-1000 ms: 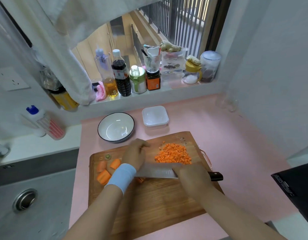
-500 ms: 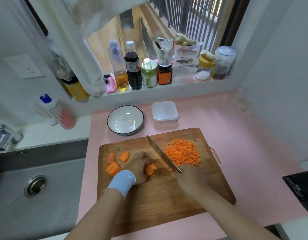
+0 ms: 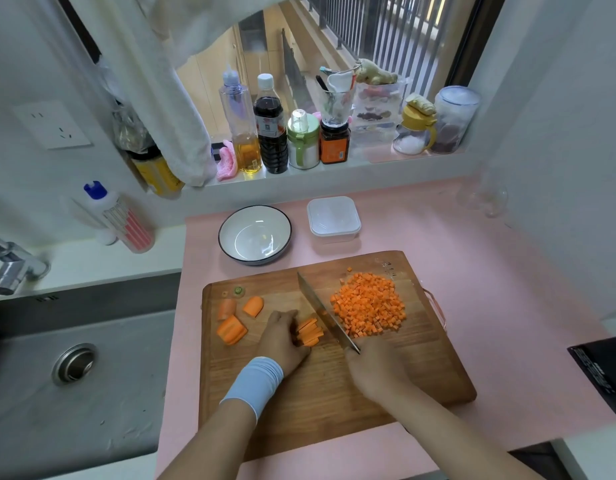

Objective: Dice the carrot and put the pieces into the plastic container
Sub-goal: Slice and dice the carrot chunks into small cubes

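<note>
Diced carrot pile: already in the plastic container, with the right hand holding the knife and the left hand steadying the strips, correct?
No. The head view shows the diced carrot pile on the cutting board, right of the knife; the plastic container stands beyond the board. Right hand on knife, left hand on carrot strips: correct.

You have a matt, grained wood cutting board (image 3: 334, 393); shiny metal knife blade (image 3: 325, 315); smooth translucent plastic container (image 3: 333, 216); glossy white bowl (image 3: 254, 233); dull grey metal sink (image 3: 102, 410); soft cloth wristband (image 3: 253, 382); matt pink countertop (image 3: 490, 271).
</note>
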A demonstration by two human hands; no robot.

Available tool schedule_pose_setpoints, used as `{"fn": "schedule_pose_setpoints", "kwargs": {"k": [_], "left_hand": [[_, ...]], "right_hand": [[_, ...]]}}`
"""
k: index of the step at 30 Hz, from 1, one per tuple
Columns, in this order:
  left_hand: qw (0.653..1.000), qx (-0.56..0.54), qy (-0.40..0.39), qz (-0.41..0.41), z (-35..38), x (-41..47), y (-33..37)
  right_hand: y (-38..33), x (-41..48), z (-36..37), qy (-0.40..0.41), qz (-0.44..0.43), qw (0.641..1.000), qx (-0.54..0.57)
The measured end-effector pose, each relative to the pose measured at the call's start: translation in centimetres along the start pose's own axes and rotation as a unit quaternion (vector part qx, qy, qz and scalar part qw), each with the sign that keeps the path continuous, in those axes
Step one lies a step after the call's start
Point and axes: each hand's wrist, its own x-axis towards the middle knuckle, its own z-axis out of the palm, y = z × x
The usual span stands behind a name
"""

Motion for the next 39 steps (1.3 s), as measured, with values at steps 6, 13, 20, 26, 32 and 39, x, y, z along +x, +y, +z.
{"fn": "schedule_pose_setpoints", "kwargs": {"k": [6,13,20,26,32,39], "left_hand": [[1.0,-0.015,0.013,0.006,0.8,-0.4,0.5],[0.992,0.013,0.059,0.113,0.5,-1.1,-0.4],[0.973,0.057,0.071,0.213,1.8,-0.7,-1.3],[0.967,0.073,0.094,0.227,2.2,-0.4,-1.4],[0.959,0.093,0.098,0.248,1.9,0.1,-1.5],[0.96,0.101,0.096,0.241,1.7,0.2,-1.4]], "right_hand": [[-0.6,0.0,-0.1,-0.025,0.006,1.0,-0.001],[-0.5,-0.3,0.0,-0.025,0.001,0.999,0.026],[-0.9,-0.5,0.3,-0.029,0.017,0.998,0.059],[-0.9,-0.6,0.5,-0.023,0.013,0.999,0.042],[-1.1,-0.7,0.8,-0.01,0.007,1.0,-0.016],[-2.3,-2.4,1.5,0.057,-0.029,0.984,-0.164]]}}
